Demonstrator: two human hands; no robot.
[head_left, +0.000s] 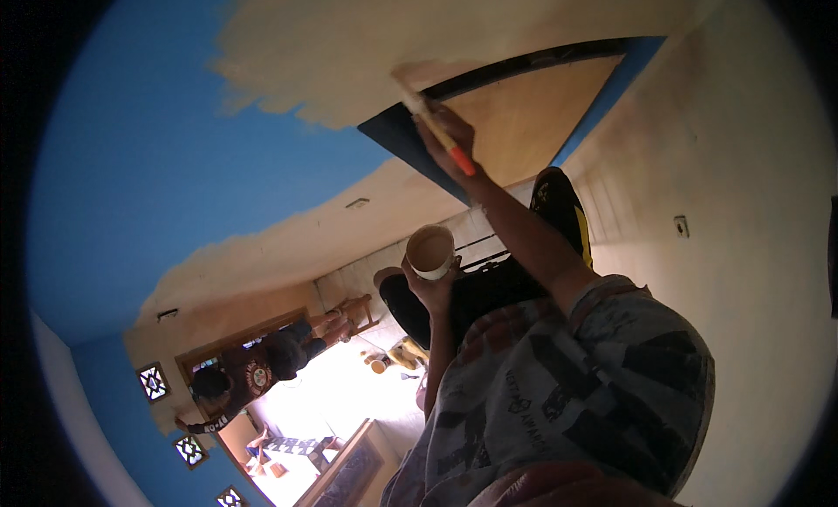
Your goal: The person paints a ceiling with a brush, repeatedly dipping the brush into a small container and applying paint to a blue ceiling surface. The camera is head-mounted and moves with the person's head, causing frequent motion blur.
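Note:
My right hand point(447, 132) grips a paintbrush point(460, 160) with a pale wooden handle and an orange end, raised over the upper edge of a dark-framed wooden panel point(559, 106). The bristles are at or very near a beige painted patch point(406, 71); contact is unclear. Lower down, my left hand point(428, 287) is closed around a white cup point(430, 250) of light beige paint. Around the panel the wall is part blue point(157, 175), part uneven beige, with a blue strip along the panel's right edge.
A co-worker point(275, 359) with an arm out toward the left wall is near a bright doorway point(314, 393) and a wooden stool point(358, 311). Small containers point(379, 365) lie beyond my left arm. Patterned vents point(153, 383) dot the left wall; a socket point(681, 226) is at right.

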